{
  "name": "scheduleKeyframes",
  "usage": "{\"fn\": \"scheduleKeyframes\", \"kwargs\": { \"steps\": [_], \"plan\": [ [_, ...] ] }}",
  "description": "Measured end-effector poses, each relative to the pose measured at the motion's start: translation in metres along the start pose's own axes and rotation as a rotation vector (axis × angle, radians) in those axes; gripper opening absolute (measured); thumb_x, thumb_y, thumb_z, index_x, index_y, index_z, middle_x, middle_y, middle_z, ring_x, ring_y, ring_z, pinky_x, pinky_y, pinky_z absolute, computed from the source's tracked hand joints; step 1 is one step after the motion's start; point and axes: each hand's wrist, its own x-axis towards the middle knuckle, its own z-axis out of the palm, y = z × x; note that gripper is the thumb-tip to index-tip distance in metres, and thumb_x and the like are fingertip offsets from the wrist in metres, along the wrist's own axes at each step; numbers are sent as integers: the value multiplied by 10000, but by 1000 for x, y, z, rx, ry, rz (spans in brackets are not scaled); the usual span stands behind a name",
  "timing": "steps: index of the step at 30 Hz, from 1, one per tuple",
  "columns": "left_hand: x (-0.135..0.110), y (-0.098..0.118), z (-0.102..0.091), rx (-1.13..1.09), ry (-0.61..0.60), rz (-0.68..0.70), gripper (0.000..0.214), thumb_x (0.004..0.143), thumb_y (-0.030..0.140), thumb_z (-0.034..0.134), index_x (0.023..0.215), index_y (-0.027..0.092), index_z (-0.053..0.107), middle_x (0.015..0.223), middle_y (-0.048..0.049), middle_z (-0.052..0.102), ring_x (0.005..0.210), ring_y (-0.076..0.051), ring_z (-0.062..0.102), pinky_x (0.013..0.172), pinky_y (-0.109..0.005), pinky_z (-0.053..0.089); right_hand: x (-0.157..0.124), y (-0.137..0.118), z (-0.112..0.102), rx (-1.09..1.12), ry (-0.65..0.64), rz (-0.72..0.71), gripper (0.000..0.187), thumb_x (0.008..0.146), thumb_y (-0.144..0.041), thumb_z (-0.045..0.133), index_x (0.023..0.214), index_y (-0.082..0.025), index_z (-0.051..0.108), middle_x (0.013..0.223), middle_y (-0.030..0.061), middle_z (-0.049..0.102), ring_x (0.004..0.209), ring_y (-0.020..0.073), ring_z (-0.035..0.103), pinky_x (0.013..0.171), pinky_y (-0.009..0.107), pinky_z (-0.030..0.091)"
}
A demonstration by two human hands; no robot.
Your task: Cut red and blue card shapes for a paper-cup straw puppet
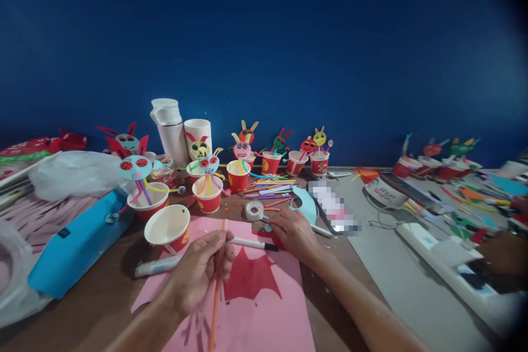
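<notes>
Over the brown table (82, 313), the left hand (202, 264) partly hides an orange stick (215, 308).

The straw (216, 291) is showing plain orange, the paper sheet (289, 313) pale pink and the cutout (249, 278) deep red. The pen (248, 242) is pairing white with a black cap. The front cup (167, 226) is showing red outside and white inside. A puppet (135, 169) is wearing a light blue face with black-speckled red eyes. The wall (264, 55) is showing dark blue.
</notes>
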Motion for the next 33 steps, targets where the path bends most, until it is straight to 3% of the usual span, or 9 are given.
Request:
{"fn": "scheduleKeyframes", "kwargs": {
  "steps": [5, 10, 24, 33],
  "plan": [
    [1, 8, -2, -97, 66, -84, 94, 748, 209, 573, 790, 127, 554, 534, 25, 525, 396, -52, 474, 366, -146, 369, -5, -3, 3, -25, 59, 40, 187, 844, -186, 454, 893, -204, 634, 841, 58, 608, 802, 179, 528, 687, 291, 325],
    [5, 4, -10, -145, 29, -181, 106, 745, 219, 588, 789, 134, 545, 538, 30, 523, 373, -40, 458, 341, -132, 355, -8, -7, 8, -12, 82, 42, 187, 853, -209, 447, 840, -203, 633, 805, 53, 603, 794, 182, 522, 698, 301, 322],
    [13, -7, -27, -193, -210, -170, 182, 777, 257, 547, 649, 132, 514, 460, 46, 459, 289, -17, 356, 283, -116, 299, -5, -9, 10, -9, 86, 66, 183, 859, -221, 451, 838, -203, 633, 813, 52, 607, 847, 185, 524, 746, 313, 307],
    [12, 1, -23, -173, -195, -113, 117, 755, 233, 574, 726, 131, 525, 512, 31, 503, 332, -34, 421, 314, -124, 306, 27, -19, 5, -104, -43, 1, 161, 795, -254, 554, 940, -260, 623, 908, 46, 589, 858, 203, 497, 726, 316, 285]
  ]
}}
